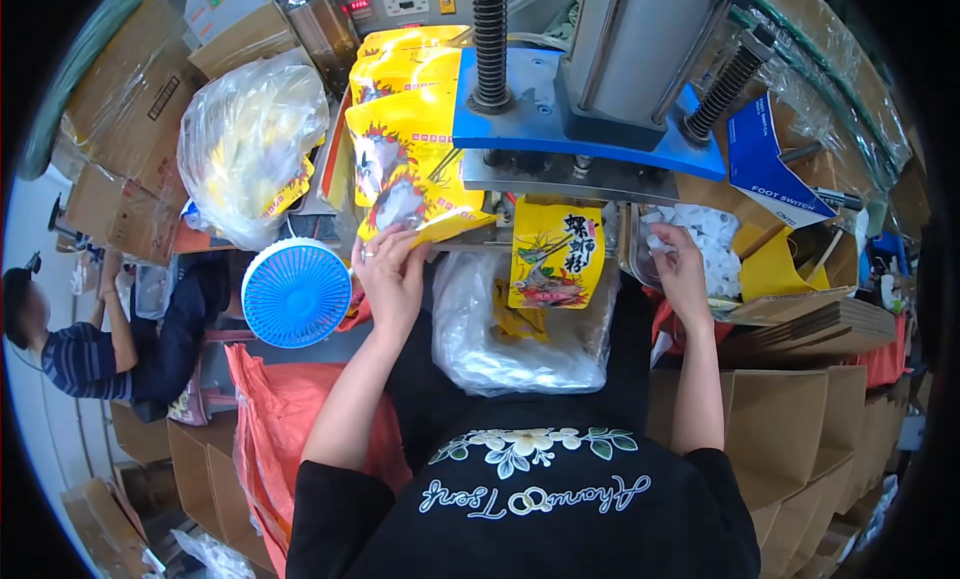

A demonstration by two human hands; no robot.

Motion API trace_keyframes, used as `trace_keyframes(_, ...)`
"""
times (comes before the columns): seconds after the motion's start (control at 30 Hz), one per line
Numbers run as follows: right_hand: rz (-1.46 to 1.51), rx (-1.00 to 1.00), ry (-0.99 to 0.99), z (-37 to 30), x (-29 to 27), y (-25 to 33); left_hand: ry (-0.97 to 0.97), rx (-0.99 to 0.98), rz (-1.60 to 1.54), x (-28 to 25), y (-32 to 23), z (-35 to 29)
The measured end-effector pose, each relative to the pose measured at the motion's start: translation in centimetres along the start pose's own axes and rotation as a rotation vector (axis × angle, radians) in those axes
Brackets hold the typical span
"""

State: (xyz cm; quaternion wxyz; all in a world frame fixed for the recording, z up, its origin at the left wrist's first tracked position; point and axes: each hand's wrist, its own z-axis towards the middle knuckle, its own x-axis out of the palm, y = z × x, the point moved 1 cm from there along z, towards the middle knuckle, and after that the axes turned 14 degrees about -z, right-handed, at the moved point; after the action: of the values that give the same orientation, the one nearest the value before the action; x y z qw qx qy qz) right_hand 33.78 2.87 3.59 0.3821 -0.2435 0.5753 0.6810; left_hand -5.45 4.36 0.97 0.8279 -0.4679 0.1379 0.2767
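My left hand [390, 269] closes its fingers on the near edge of a yellow printed pouch [415, 184], the front one in a row of such pouches left of the press. My right hand [682, 274] is at the left edge of a bin of small white plastic pieces [705, 241], pinching one white piece [657, 244] between its fingertips. Between my hands, another yellow pouch [556, 259] hangs down from the front of the blue press [560, 94]. Under it, a clear plastic bag [470, 329] lies on my lap with something yellow inside.
A blue round fan [297, 292] stands near my left wrist. Behind it sits a bulging clear bag [250, 139]. Coil springs [490, 39] flank the press. Cardboard boxes [780, 419] stand at the right, and a red sack [290, 409] at the left. Another person [90, 354] sits far left.
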Motion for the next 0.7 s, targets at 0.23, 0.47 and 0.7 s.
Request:
trace_keyframes(0.23,0.657,-0.053,0.185,-1.0,-0.1,6.6,0.196,-0.382,-0.754,2.2,-6.1,-2.3)
trace_keyframes(0.47,0.784,-0.121,0.405,-1.9,3.7,8.6,0.276,-0.481,-0.995,5.8,-6.7,-5.7)
trace_keyframes(0.7,0.849,0.047,0.371,-0.9,5.0,7.9,0.317,-0.719,-1.005,7.4,-6.0,-4.8)
